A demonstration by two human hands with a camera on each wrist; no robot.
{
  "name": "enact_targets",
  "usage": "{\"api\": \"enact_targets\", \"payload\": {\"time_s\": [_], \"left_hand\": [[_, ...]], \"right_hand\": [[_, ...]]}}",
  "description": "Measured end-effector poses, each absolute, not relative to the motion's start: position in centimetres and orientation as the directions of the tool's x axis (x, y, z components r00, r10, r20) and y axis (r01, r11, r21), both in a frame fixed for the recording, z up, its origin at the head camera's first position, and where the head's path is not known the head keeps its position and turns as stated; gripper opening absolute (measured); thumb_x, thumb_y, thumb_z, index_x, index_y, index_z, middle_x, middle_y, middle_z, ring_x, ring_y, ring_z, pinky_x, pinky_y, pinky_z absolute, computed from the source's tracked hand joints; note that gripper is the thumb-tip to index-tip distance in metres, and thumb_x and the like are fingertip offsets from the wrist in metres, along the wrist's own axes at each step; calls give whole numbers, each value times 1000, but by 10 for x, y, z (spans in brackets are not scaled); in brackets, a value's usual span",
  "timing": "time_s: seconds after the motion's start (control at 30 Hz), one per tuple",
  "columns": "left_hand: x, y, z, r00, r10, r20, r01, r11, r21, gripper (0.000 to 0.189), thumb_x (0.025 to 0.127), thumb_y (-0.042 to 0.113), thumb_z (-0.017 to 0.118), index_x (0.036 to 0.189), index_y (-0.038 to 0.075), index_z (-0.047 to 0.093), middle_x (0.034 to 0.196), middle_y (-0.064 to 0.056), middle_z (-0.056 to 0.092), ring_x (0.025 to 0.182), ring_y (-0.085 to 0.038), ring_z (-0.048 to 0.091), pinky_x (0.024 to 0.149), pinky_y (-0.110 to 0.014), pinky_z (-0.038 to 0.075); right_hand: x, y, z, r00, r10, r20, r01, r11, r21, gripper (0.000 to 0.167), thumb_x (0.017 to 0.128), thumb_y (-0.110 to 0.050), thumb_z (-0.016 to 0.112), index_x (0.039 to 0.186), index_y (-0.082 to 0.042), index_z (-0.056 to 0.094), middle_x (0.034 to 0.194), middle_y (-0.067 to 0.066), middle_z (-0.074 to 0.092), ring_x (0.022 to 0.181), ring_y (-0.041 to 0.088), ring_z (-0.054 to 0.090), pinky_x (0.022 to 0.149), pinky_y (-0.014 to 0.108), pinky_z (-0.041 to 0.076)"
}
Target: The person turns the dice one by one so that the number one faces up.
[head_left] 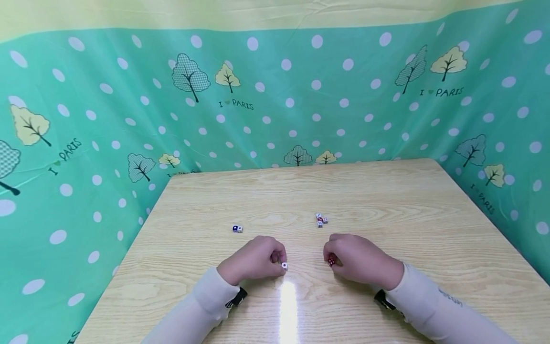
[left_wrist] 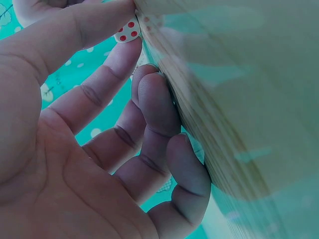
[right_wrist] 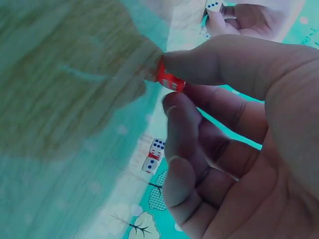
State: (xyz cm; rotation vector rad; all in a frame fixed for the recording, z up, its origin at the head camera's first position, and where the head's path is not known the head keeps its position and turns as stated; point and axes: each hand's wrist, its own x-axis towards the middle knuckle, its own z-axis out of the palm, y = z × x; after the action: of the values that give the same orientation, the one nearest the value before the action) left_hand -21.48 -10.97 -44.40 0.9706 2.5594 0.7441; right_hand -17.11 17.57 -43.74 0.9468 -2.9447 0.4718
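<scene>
White die [head_left: 284, 265], red die [head_left: 331, 262], pinched between fingers [left_wrist: 94, 93]

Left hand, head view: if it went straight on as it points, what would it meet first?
Probably the right hand, which pinches a red die; the dice group farther out seems slightly off that line. Depth is unclear.

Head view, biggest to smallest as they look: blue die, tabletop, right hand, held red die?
1. Tabletop
2. Right hand
3. Blue die and held red die: look alike, and the red one is partly covered, so unranked.
</scene>
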Motion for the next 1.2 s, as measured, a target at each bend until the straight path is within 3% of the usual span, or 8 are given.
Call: {"api": "enact_targets", "payload": {"time_s": [0.23,0.5,0.67,0.93,1.2], "left_hand": [[-215,-109,-443,-726,680,-104,517,639,570,16,82,14,81,76,22,68,69,7,60,66,-4,50,64,-23,45],[-214,-109,-443,-726,679,-110,512,640,572,16,83,16,81,77,23,69,69,8,60,65,-3,51,63,-23,45],[-214,-109,-443,-725,681,-103,514,636,576,16,83,14,81,76,22,68,69,7,60,65,-4,50,63,-23,45],[-214,-109,-443,-728,677,-112,510,642,573,16,83,14,81,76,22,68,68,7,60,64,-4,50,63,-23,45],[-215,-110,-444,-729,675,-117,508,648,568,17,83,16,80,75,24,67,67,8,59,63,-3,50,62,-22,44]], "right_hand": [[-171,177,-435,-818,-571,70,-561,765,-315,17,83,-8,79,83,-23,70,79,-12,58,67,2,47,63,21,45],[-175,180,-430,-817,-576,32,-525,718,-457,16,86,-13,82,85,-26,72,79,-17,63,68,6,55,62,22,47],[-180,186,-434,-791,-611,13,-503,639,-582,18,85,-8,78,86,-25,72,82,-15,67,74,11,61,65,23,51],[-188,194,-443,-787,-613,-64,-396,582,-710,21,85,-7,79,88,-27,73,74,-8,62,67,5,54,61,22,48],[-190,195,-448,-778,-614,-132,-344,591,-729,15,84,-14,83,88,-24,74,67,-8,56,60,3,49,59,21,44]]}}
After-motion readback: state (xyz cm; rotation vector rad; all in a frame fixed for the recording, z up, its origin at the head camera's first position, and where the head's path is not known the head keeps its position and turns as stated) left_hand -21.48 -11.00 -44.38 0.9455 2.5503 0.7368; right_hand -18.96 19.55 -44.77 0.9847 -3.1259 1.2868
